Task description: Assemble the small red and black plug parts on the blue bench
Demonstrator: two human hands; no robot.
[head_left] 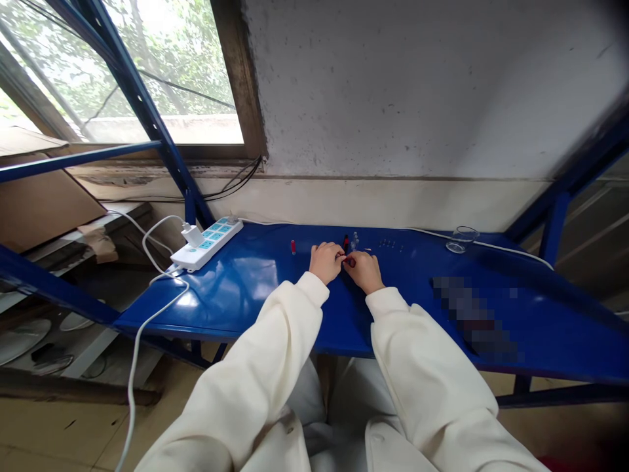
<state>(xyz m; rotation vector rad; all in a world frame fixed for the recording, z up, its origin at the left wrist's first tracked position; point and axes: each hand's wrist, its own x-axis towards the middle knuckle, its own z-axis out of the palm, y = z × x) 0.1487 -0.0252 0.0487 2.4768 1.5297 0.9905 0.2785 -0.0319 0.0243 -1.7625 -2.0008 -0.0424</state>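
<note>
My left hand (325, 262) and my right hand (364, 270) meet above the middle of the blue table, fingers closed in a pinch. Between them is a small dark red piece (350, 261), gripped from both sides; its kind is too small to make out. Just beyond the fingertips, a small black and red item (345, 244) stands beside some clear little pieces (354, 241). A small red cylinder (293, 247) is upright to the left of my left hand. Several tiny pieces (388, 243) lie in a row to the right.
A white power strip (209, 244) with a plug and cable sits at the table's left end. Toward the back right is a clear glass (462, 240), near a white cable. A pixelated dark object (472, 321) lies front right. Blue frame posts (170, 154) flank the table (250, 288).
</note>
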